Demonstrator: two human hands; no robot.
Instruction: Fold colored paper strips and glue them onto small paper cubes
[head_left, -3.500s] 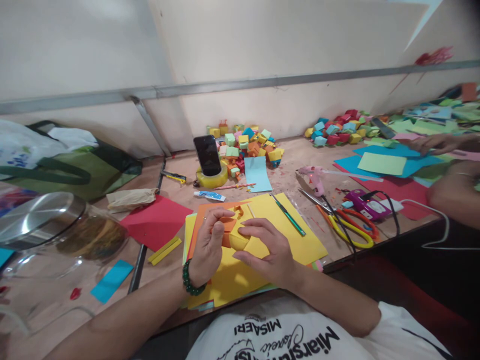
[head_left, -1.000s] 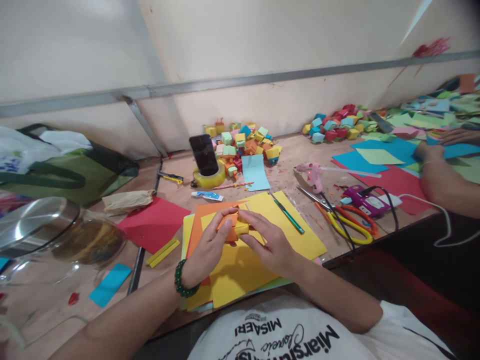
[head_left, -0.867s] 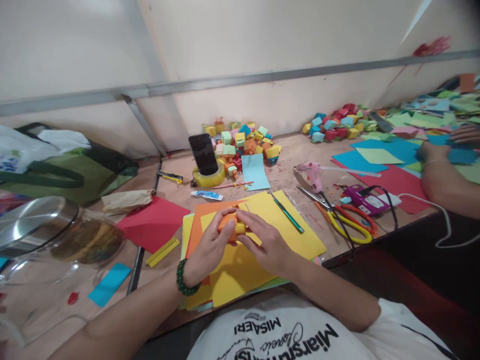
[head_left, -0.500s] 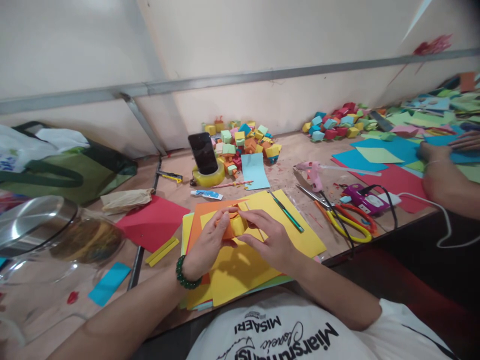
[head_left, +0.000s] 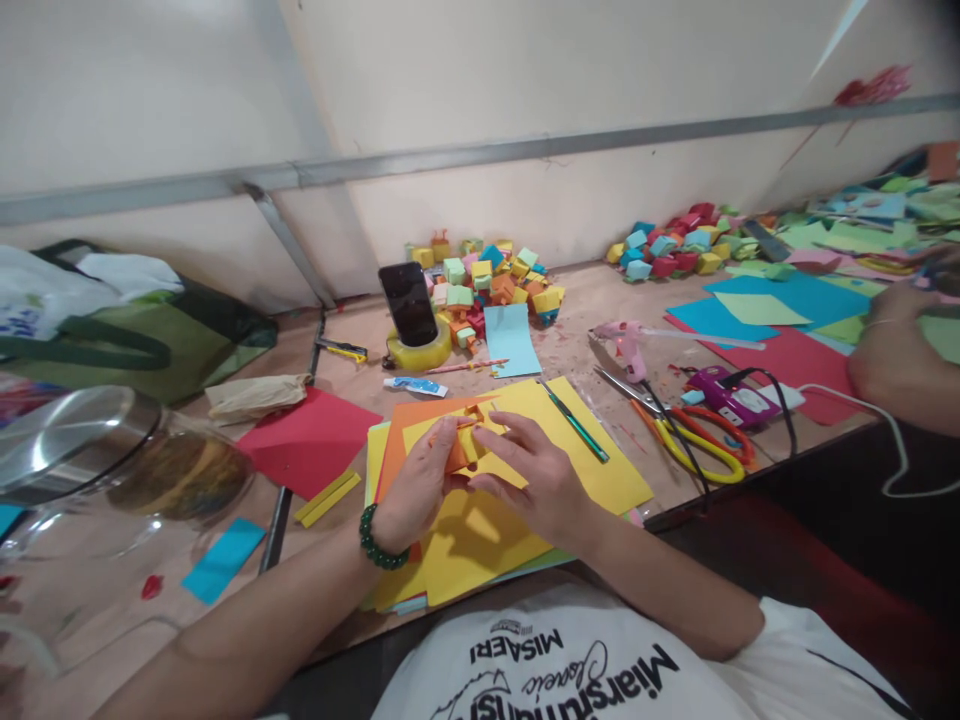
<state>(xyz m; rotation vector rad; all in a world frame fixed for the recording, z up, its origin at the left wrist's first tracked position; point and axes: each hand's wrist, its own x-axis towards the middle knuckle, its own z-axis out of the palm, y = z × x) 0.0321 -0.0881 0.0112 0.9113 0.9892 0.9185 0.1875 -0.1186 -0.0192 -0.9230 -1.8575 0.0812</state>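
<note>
Above the sheets, a small folded paper box, orange with a yellow part, sits between my two hands. My left hand is closed on its left side, the thumb along the top, and wears a green bead bracelet. The thumb and index finger of my right hand press on the box's yellow part from the right; the other fingers are bent above. Beneath lies a stack of yellow sheets with orange ones. A green pen-like cutter rests on the stack's right side.
Behind stand a phone on a tape roll and a heap of paper cubes. To the right are scissors, a pink glue gun and a purple power adapter. A glass jar stands left. Another person's hand works far right.
My right fingers have shifted slightly on the paper box, which has turned a little in my left hand. The other person's hand has moved away from the blue paper.
</note>
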